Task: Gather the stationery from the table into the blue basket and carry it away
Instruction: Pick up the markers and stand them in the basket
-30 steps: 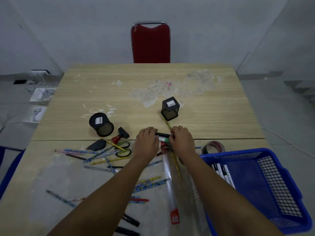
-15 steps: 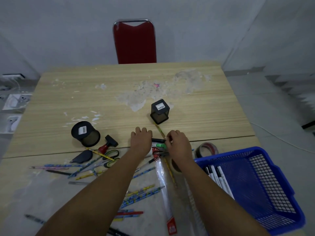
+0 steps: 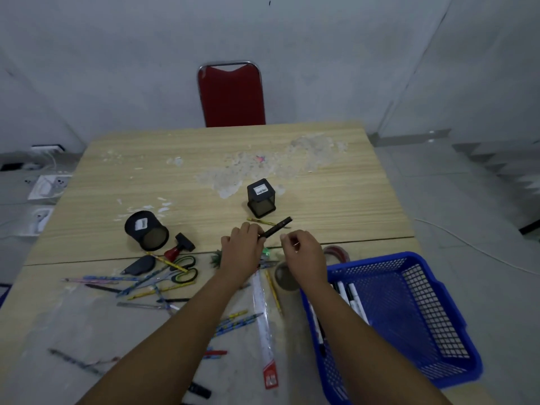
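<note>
My left hand (image 3: 241, 249) grips the lower end of a black marker (image 3: 276, 227), raised off the wooden table (image 3: 336, 206) and slanting up to the right. Close beside it, my right hand (image 3: 305, 255) hovers with fingertips pinched together; I see nothing in them. The blue basket (image 3: 374, 258) stands at the near right edge, with white markers (image 3: 352, 296) lying along its left side. Scissors (image 3: 182, 270), coloured pencils (image 3: 233, 321) and a packaged ruler (image 3: 263, 314) are scattered near my arms. A yellow pencil (image 3: 267, 222) lies just beyond my hands.
A round black pen holder (image 3: 146, 230) lies tipped at the left, next to a red-handled stamp (image 3: 179, 247). A square black mesh holder (image 3: 261, 198) stands at the middle. Tape rolls (image 3: 336, 252) sit by the basket. A red chair (image 3: 231, 95) is behind the table.
My left hand has lifted the black marker out of the pile. My right hand has come up off the table, fingers pinched. The camera has tilted upward.
</note>
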